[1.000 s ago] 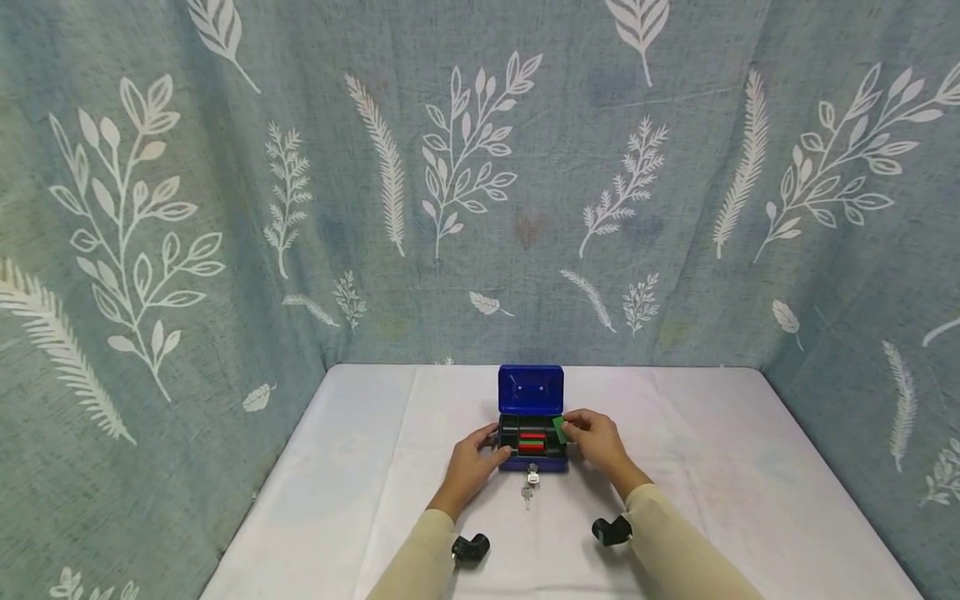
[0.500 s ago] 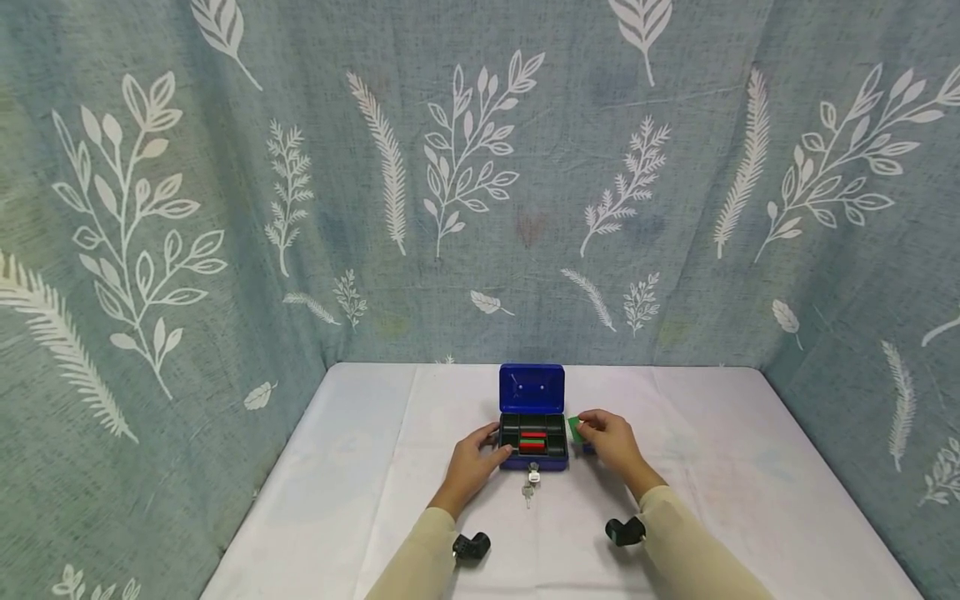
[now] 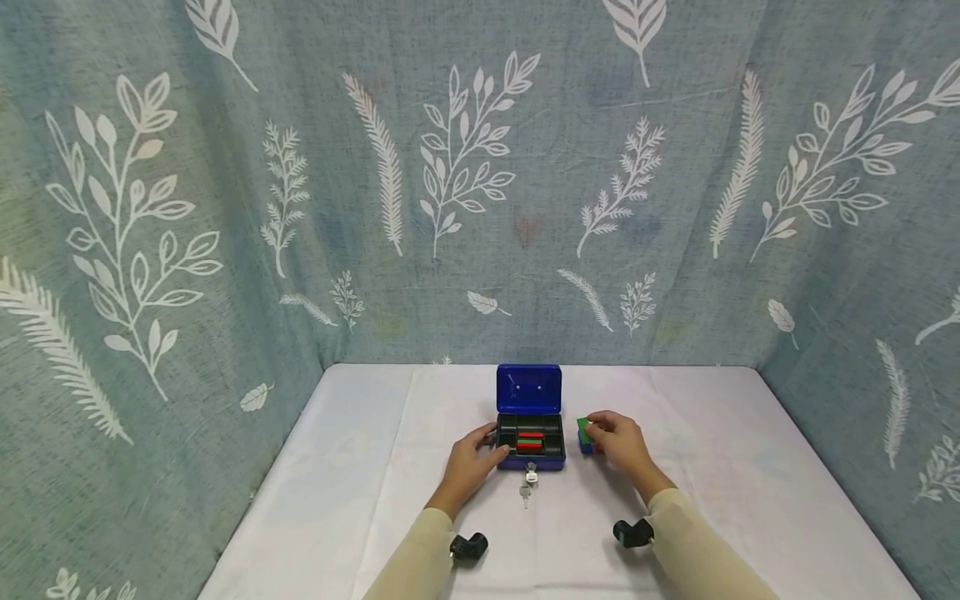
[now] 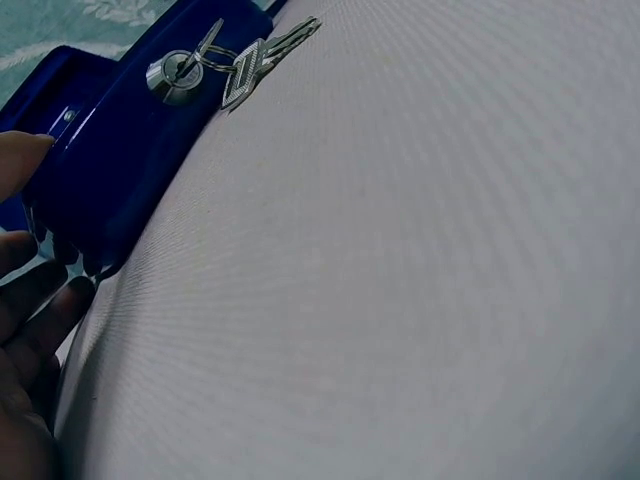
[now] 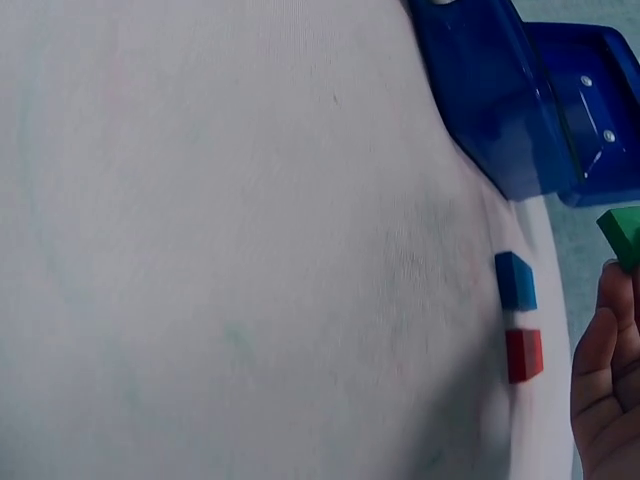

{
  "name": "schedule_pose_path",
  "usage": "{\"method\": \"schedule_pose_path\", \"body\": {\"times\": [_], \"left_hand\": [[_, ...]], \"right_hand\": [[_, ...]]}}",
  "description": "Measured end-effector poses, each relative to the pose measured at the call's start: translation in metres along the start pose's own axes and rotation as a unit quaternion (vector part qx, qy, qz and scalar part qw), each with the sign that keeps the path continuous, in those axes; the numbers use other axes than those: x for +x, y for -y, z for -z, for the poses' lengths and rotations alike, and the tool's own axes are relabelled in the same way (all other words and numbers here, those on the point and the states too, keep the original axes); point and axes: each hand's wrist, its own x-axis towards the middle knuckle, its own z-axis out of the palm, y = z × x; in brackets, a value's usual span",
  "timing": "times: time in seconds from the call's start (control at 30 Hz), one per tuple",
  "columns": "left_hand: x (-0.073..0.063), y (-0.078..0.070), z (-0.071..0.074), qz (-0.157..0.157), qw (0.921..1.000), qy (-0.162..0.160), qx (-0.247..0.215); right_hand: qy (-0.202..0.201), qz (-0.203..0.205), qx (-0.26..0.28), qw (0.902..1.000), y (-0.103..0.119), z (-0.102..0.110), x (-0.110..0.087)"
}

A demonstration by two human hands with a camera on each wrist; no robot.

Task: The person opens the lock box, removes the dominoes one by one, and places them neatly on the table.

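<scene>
A blue cash box (image 3: 528, 463) stands with its lid (image 3: 528, 386) up, facing me, and a black compartment tray (image 3: 553, 429) inside. Red and green strips (image 3: 530, 445) lie in the middle of the tray. My left hand (image 3: 467, 465) holds the box's left side, thumb at the rim and fingers along the outer wall. Right of the box, my right hand (image 3: 624, 447) pinches a green block (image 5: 622, 236) between thumb and fingers. Below it on the cloth sit a blue block (image 5: 516, 281) and a red block (image 5: 523, 355), partly hidden by that hand in the head view.
Keys (image 4: 262, 65) on a ring hang from the lock (image 4: 174, 77) at the box's front. White cloth covers the table (image 3: 420, 400), and a patterned curtain (image 3: 675, 208) rises along its back and sides. A black device (image 3: 633, 533) is strapped at each wrist.
My right hand has carried the green block from over the tray's right side to the right, over the blue and red blocks. The left hand has kept its hold on the box.
</scene>
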Motion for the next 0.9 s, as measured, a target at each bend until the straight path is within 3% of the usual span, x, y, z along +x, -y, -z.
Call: {"method": "schedule_pose_path", "body": {"times": [0.2, 0.57, 0.9], "left_hand": [[0.0, 0.001, -0.001, -0.001, 1.0, 0.001, 0.008], [0.001, -0.001, 0.0, -0.001, 0.9999, -0.001, 0.01], [0.001, 0.0, -0.002, 0.012, 0.9999, 0.0, 0.006]], "right_hand": [[-0.013, -0.006, -0.035, 0.9993, -0.007, 0.009, -0.002], [-0.024, -0.022, 0.016, 0.9993, -0.014, 0.021, -0.004], [-0.032, -0.039, 0.007, 0.9987, -0.025, 0.031, -0.008]]}}
